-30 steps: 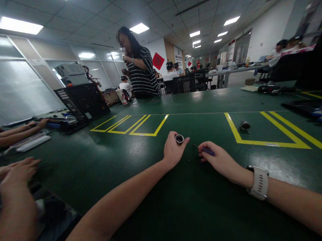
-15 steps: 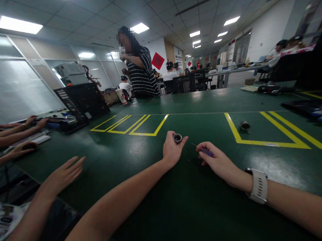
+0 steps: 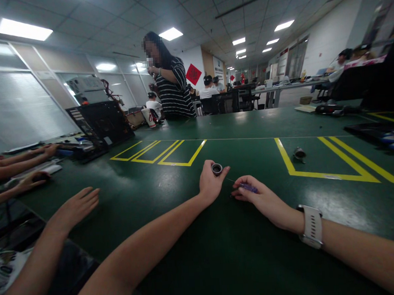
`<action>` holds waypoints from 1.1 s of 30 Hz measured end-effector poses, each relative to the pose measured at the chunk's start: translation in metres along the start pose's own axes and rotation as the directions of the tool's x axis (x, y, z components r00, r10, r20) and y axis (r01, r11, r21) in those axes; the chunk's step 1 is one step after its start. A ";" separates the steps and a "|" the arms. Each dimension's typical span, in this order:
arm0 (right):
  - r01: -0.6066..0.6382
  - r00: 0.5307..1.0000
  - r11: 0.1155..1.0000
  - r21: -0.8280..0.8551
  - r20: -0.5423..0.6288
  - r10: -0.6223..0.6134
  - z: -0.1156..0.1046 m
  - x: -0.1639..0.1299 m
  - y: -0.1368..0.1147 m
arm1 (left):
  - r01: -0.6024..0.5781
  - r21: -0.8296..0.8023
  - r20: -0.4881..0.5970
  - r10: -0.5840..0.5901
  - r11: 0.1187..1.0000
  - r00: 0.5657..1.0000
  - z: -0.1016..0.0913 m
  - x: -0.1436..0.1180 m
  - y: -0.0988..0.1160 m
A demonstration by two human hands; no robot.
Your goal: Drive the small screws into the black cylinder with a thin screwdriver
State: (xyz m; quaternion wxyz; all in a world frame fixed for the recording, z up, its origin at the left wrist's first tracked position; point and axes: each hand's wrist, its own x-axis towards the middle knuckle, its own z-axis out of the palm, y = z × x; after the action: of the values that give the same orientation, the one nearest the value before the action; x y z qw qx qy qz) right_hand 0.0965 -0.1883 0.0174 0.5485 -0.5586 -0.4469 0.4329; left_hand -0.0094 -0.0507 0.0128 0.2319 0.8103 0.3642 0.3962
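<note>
My left hand (image 3: 210, 182) is closed around a small round metal cup-shaped part (image 3: 216, 169), its dark opening facing up toward me. To its right, my right hand (image 3: 253, 193) grips a screwdriver by its purple handle (image 3: 249, 187). The thin shaft points left toward my left hand, and its tip ends close to the fingers. Whether the tip touches the metal part I cannot tell. Both hands are just above the green table (image 3: 203, 245). Another small metal part (image 3: 299, 154) sits on the table to the right, inside a yellow tape outline.
Yellow tape lines (image 3: 174, 163) mark the table. At left, a co-worker's hand (image 3: 79, 208) reaches over the edge, near a black computer case (image 3: 104, 122). A white cup (image 3: 148, 118) stands at the far edge, and a black tray (image 3: 369, 132) lies at right. A person (image 3: 173, 86) stands beyond.
My right hand with the screwdriver has moved left, closer to my left hand. My left hand is almost still. The co-worker's hand has shifted slightly left.
</note>
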 end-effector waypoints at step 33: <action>0.272 0.941 0.924 0.270 -0.274 -0.197 -0.027 0.004 -0.016 | -0.330 -0.036 0.224 0.330 0.943 0.917 0.001 0.001 -0.004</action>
State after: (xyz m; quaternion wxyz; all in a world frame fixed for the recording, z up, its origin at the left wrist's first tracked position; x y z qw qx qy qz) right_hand 0.1235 -0.1901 0.0341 0.7262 -0.4583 -0.3688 0.3558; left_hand -0.0098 -0.0470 0.0102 0.2008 0.9003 0.1939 0.3341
